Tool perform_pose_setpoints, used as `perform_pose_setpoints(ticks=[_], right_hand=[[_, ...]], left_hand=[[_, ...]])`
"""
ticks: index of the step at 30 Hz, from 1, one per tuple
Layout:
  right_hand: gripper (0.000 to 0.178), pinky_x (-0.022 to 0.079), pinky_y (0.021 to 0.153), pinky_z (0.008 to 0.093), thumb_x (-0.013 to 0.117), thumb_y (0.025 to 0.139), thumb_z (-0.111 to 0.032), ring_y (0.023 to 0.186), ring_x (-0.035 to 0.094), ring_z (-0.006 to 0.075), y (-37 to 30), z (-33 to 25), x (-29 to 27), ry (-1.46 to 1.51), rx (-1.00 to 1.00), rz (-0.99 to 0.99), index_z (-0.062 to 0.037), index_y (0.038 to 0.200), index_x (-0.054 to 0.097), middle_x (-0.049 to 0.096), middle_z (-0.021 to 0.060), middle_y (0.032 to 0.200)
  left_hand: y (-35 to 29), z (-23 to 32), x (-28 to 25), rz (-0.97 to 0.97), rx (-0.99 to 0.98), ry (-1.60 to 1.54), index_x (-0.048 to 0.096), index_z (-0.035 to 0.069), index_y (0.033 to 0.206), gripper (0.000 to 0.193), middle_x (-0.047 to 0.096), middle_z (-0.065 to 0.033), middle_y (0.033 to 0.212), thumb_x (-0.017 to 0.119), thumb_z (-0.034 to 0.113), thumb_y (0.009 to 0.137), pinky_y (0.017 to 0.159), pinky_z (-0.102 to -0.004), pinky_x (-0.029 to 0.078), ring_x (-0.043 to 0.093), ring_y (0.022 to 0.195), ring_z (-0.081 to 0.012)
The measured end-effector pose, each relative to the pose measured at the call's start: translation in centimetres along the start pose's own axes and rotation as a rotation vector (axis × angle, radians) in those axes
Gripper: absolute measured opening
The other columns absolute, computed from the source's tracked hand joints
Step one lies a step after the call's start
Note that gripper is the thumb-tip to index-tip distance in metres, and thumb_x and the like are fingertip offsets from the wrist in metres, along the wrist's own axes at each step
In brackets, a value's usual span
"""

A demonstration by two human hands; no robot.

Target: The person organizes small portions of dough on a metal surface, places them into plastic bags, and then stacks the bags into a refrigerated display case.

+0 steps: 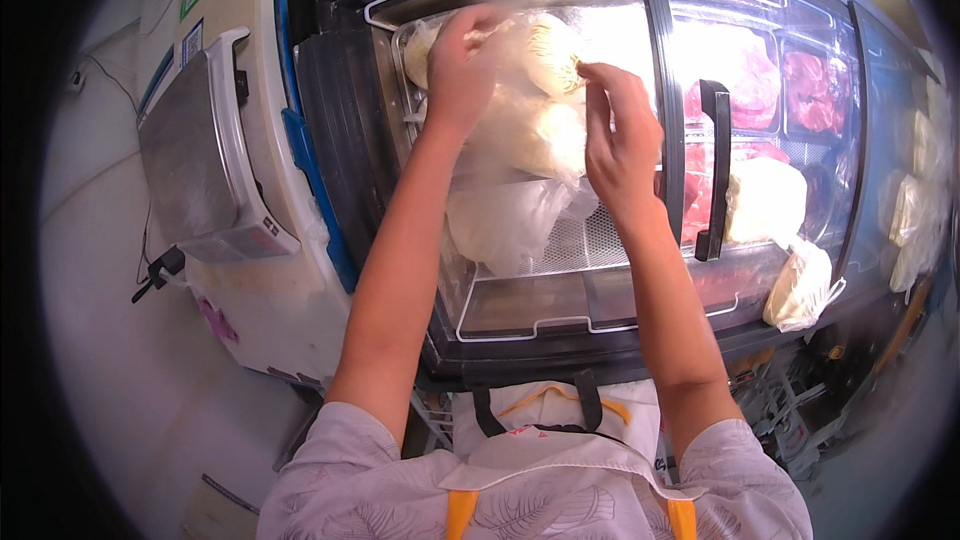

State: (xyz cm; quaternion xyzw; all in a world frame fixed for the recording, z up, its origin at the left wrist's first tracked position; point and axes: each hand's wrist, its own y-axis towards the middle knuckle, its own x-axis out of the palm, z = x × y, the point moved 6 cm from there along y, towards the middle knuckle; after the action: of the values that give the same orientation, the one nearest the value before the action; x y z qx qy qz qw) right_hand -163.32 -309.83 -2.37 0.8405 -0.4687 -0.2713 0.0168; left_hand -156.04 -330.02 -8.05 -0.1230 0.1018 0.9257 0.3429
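My left hand [465, 65] is over the back left of an open chest display freezer, its fingers curled in on thin clear plastic and partly blurred. Across from it, the fingertips of my right hand [622, 130] pinch the edge of a clear plastic bag [553, 55] that wraps a pale, creamy, rounded lump. Beneath both hands lies another pale bagged lump [555, 135]. Closer to me, a white plastic bag [505, 225] with its contents hidden rests on a perforated metal tray [580, 250].
A black-framed glass door with a black handle [712, 170] covers the right side, where red meat [735, 80] lies in trays. A tied bag [800, 285] sits on the front ledge. At left stands a metal-topped scale [195, 145] on a white counter [300, 295].
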Motion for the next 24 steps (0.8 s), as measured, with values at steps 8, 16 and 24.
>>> perform_pose_setpoints(ticks=[8, 16, 24], right_hand=[[0.026, 0.057, 0.096, 0.0496, 0.058, 0.093, -0.003, 0.105, 0.07, 0.0441, 3.1, 14.3, 11.7, -0.649, 0.16, -0.565, 0.004, 0.115, 0.069, 0.071, 0.0306, 0.111], [0.031, 0.056, 0.095, 0.0503, 0.072, 0.087, -0.021, 0.105, 0.068, 0.0466, 1.4, 15.8, 12.6, -0.686, 0.168, -0.468, -0.0019, 0.112, 0.072, 0.069, 0.0291, 0.116], [0.028, 0.058, 0.083, 0.0499, 0.07, 0.084, -0.012, 0.095, 0.07, 0.0444, 1.0, 16.6, 11.2, -0.474, -0.034, -0.259, -0.0019, 0.11, 0.071, 0.073, 0.0234, 0.109]], left_hand=[[-9.9, -9.0, -5.3, 0.035, -0.219, 0.313, 0.072, 0.001, 0.103, 0.021, 0.072, -0.0064, 0.091, 0.057, -0.009, 0.093, 0.076, -0.0292, 0.053, 0.068, 0.082, -0.0139], [-12.1, -8.4, -5.4, 0.029, -0.276, 0.311, 0.072, 0.002, 0.104, 0.014, 0.072, -0.0057, 0.092, 0.063, -0.005, 0.095, 0.076, -0.0288, 0.053, 0.068, 0.082, -0.0147], [-6.5, -3.5, 2.0, 0.072, -0.07, 0.352, 0.071, 0.005, 0.116, 0.037, 0.064, -0.0099, 0.124, 0.086, 0.016, 0.084, 0.09, -0.0417, 0.057, 0.065, 0.114, -0.0241]])
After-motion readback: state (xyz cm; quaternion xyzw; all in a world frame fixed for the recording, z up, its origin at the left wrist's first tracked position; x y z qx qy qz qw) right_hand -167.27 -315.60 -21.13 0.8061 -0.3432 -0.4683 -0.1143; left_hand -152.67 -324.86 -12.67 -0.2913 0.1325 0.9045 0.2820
